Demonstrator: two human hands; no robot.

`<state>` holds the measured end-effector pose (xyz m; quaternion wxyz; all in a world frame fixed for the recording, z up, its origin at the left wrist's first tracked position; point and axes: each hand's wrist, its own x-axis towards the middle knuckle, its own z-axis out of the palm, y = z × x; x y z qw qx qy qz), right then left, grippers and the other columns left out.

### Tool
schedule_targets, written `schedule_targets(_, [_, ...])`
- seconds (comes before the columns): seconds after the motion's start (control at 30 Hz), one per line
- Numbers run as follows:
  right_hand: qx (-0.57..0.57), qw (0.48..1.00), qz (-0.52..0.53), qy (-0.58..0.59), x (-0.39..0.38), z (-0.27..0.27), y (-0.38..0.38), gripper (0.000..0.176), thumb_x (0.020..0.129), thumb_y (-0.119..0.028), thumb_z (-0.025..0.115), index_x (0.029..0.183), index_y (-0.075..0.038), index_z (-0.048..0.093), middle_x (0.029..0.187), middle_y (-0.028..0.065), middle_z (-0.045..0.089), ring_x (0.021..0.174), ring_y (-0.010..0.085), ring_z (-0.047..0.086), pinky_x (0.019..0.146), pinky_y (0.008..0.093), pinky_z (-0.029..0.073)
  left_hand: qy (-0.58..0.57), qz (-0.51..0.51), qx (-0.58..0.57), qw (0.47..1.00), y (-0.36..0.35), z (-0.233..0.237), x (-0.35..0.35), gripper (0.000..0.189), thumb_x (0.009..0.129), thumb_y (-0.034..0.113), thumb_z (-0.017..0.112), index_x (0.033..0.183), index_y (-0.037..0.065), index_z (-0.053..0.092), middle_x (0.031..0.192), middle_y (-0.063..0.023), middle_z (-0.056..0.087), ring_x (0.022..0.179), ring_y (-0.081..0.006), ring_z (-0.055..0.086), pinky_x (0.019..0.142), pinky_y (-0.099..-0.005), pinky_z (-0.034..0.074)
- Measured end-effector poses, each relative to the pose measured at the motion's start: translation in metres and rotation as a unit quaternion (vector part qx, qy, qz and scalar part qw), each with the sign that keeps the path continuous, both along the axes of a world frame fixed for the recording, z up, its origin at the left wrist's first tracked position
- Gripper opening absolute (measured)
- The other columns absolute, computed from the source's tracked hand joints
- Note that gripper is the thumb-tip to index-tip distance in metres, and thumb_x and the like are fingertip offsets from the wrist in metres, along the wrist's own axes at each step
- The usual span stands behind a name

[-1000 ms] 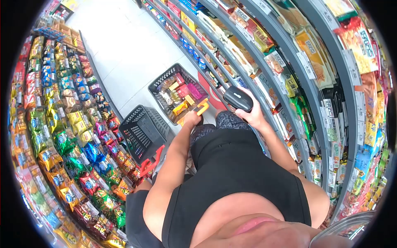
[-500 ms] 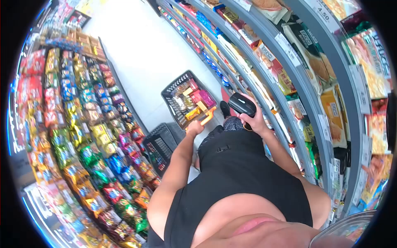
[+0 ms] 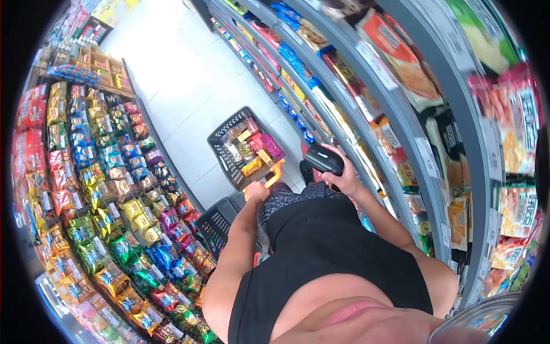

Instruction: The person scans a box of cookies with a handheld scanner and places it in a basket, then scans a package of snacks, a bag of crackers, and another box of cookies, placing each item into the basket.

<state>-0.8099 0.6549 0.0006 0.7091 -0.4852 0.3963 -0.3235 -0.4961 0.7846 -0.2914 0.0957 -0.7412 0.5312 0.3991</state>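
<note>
Basket (image 3: 221,153) at 12 o'clock, loaded, likely heavy | left hand (image 3: 255,192) wrapped on stiff handle (image 3: 275,172) | right hand (image 3: 342,181) clasps scanner (image 3: 322,158)

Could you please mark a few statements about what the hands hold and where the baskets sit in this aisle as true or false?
1. The right hand holds a black scanner. True.
2. The left hand grips a blue handle. False: the handle is orange.
3. The basket on that handle is empty. False: it is filled with packaged goods.
4. A second black basket sits nearer the person's legs. True.
5. Stocked shelves line only one side of the aisle. False: snack bags fill the left side and grey shelves of packets run along the right.
</note>
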Motion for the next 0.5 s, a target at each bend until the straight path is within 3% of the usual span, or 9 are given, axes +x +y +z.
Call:
schedule_targets(0.07, [0.012,1.000,0.007,-0.001,0.027,-0.007,-0.014,0.079,0.087,-0.013,0.083,0.155,-0.005,0.042,0.134,0.0100,0.062,0.077,0.0059,0.060,0.066,0.0233,0.051,-0.010,-0.003,0.003,1.000,-0.013,-0.009,0.015,0.033,0.086,0.033,0.063,0.105,0.014,0.082,0.107,-0.0174,0.078,0.102,-0.0360,0.075,0.089,-0.0464,0.059])
schedule_targets(0.1, [0.009,0.999,0.030,0.013,0.040,-0.003,-0.024,0.082,0.086,-0.017,0.085,0.155,-0.003,0.042,0.136,0.0114,0.061,0.093,0.0102,0.066,0.079,0.0262,0.055,-0.010,0.003,0.021,1.000,-0.024,-0.016,0.024,0.034,0.086,0.039,0.067,0.104,0.015,0.082,0.106,-0.0186,0.077,0.103,-0.0368,0.074,0.093,-0.0485,0.058])
schedule_targets(0.17, [-0.060,0.998,0.012,0.019,0.076,-0.003,-0.040,0.088,0.083,-0.023,0.088,0.154,0.000,0.042,0.141,0.0137,0.059,0.126,0.0186,0.060,0.108,0.0335,0.047,0.004,0.007,-0.010,1.000,-0.045,-0.013,0.040,0.034,0.085,0.039,0.067,0.102,0.014,0.082,0.104,-0.0184,0.077,0.102,-0.0369,0.074,0.092,-0.0487,0.058])
schedule_targets(0.23, [-0.063,0.998,0.018,-0.003,0.111,0.005,-0.052,0.090,0.081,-0.026,0.089,0.154,0.001,0.043,0.143,0.0143,0.058,0.134,0.0202,0.055,0.114,0.0353,0.042,0.027,0.011,-0.027,0.999,-0.059,-0.021,0.059,0.033,0.084,0.038,0.068,0.102,0.013,0.082,0.102,-0.0176,0.077,0.100,-0.0375,0.074,0.091,-0.0489,0.058])
schedule_targets(0.37, [-0.129,0.991,0.043,0.014,0.176,0.017,-0.073,0.092,0.080,-0.027,0.090,0.154,0.001,0.043,0.144,0.0137,0.057,0.132,0.0195,0.057,0.113,0.0347,0.043,0.042,0.004,-0.070,0.997,-0.091,-0.028,0.098,0.037,0.085,0.031,0.062,0.104,0.005,0.080,0.106,-0.0219,0.076,0.102,-0.0379,0.074,0.091,-0.0487,0.058])
schedule_targets(0.5, [-0.127,0.991,0.031,-0.005,0.213,0.023,-0.082,0.094,0.082,-0.029,0.089,0.156,0.002,0.039,0.133,0.0129,0.061,0.111,0.0162,0.062,0.093,0.0309,0.049,0.042,-0.009,-0.064,0.997,-0.128,-0.035,0.131,0.039,0.083,0.030,0.063,0.103,0.001,0.079,0.105,-0.0224,0.076,0.100,-0.0383,0.074,0.091,-0.0482,0.059])
